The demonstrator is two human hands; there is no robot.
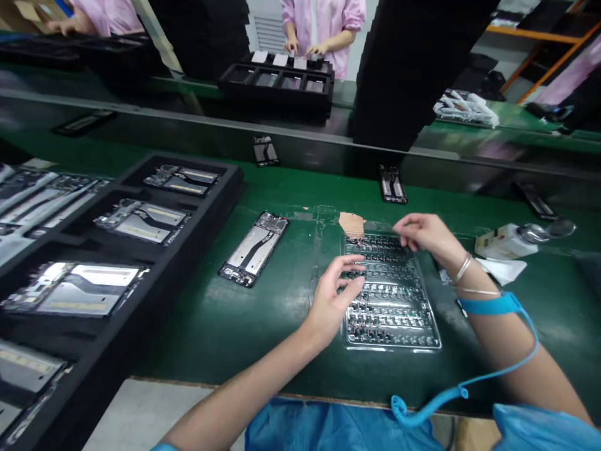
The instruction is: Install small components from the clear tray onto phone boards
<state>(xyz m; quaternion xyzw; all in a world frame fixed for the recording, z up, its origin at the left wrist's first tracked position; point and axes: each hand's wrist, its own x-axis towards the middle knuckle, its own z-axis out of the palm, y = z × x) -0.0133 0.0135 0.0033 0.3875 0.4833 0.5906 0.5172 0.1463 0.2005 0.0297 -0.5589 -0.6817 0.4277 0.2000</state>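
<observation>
A clear plastic tray [389, 344] with rows of small dark parts lies on the green table. Over its left side is my left hand [335, 294], thumb and fingers apart with nothing between them. My right hand [420, 235] is at the tray's upper right corner, thumb and fingertips pressed together; whatever they hold, if anything, is too small to name. A blue wrist strap [491, 305] with a coiled cord is on my right forearm. To the left of the tray, an opened phone body [256, 248] lies on the table. A tan paper piece [351, 224] touches the tray's top left edge.
A black foam tray [188, 235] holding several phone bodies fills the left side. Beyond the table, a moving line carries phone bodies [392, 185]. A bottle [504, 242] and white tissue [502, 269] stand at the right. Across, a person in pink [323, 28] works at a black tray [277, 84].
</observation>
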